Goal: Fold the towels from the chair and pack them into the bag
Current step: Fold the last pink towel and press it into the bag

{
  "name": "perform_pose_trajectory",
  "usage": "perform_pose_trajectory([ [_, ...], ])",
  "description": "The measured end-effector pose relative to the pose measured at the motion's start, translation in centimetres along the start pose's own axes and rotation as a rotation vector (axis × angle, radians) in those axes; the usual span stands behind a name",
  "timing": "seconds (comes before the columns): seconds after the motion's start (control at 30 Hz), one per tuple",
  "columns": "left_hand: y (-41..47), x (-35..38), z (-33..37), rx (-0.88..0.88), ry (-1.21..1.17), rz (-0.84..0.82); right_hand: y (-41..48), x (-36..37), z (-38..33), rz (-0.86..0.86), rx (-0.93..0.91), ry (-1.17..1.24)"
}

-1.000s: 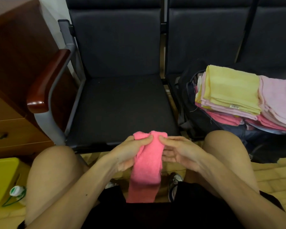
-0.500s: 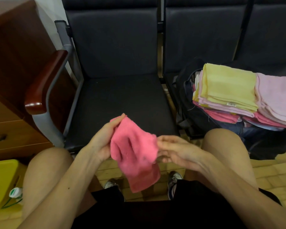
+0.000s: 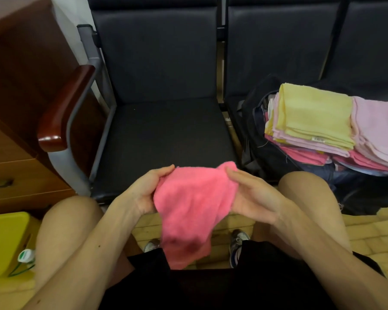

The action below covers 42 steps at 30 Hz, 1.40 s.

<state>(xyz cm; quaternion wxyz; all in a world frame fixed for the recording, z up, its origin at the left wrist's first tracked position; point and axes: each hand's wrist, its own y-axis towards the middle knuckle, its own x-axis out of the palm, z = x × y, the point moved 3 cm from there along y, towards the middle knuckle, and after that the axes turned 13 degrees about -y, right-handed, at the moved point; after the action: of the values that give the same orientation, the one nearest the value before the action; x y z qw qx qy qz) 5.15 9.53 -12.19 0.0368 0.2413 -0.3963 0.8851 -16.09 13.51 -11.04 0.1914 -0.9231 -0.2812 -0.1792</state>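
The pink towel (image 3: pixel 193 209) hung just in front of the chair (image 3: pixel 166 135), held up between both hands over the person's lap, its lower end drooping loose. The left hand (image 3: pixel 152 193) gripped the towel's left edge, its fingers (image 3: pixel 164 173) curled round the cloth. The right hand (image 3: pixel 253 198) lay along the right edge with its fingers (image 3: pixel 240 175) straight and pressed together; whether the thumb pinched the corner could not be told. The chair's seat held no towels. To the right of the chair the bag (image 3: pixel 267 157) stood open with a stack of folded towels (image 3: pixel 311 121) heaped on top of it.

The towel looked bunched rather than squared, so a fold made from this hold would likely have come out crooked, with the corners not meeting. If the right hand held only by flat pressure, the soft cloth might have slipped from it and dropped toward the floor. The stack already rose above the bag's mouth and leaned toward the chair, so one more towel laid carelessly could have tipped it.
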Motion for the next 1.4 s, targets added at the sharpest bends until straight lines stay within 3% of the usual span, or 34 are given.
perform_pose_trajectory([
  [0.13,0.0,1.4,-1.0,-0.013,-0.048,-0.217,0.0,-0.5,-0.2,-0.022,0.011,0.144],
  [0.3,0.5,2.1,-2.0,0.060,0.094,-0.376,-0.5,-1.0,-1.5,-0.004,-0.169,0.303],
  [0.37,0.6,2.0,-2.1,0.061,0.221,-0.330,-0.6,-1.8,-1.4,0.182,-0.137,0.150],
  [0.47,0.1,1.8,-1.4,0.115,0.405,-0.166,-0.8,-3.5,-0.5,0.602,0.050,-0.459],
  [0.53,0.1,1.5,-0.8,0.212,0.399,-0.039,-1.0,-3.9,-0.2,0.733,0.095,-0.680],
  [0.67,0.2,1.0,0.1,0.373,0.275,0.116,-0.9,-3.6,-1.0,0.732,-0.092,-0.745],
  [0.87,-0.5,1.0,1.4,0.525,0.299,0.138,-0.3,-2.6,-1.1,0.609,-0.174,-0.898],
  [1.1,0.1,0.5,0.9,0.441,0.509,-0.097,0.0,-2.3,-1.3,0.668,-0.209,-1.149],
  [1.27,0.9,0.1,0.8,0.399,0.871,-0.017,0.1,-3.1,-0.6,0.760,-0.072,-1.367],
  [1.4,1.2,-0.2,0.8,0.352,0.936,0.026,0.1,-2.8,-0.7,0.786,-0.044,-1.412],
])
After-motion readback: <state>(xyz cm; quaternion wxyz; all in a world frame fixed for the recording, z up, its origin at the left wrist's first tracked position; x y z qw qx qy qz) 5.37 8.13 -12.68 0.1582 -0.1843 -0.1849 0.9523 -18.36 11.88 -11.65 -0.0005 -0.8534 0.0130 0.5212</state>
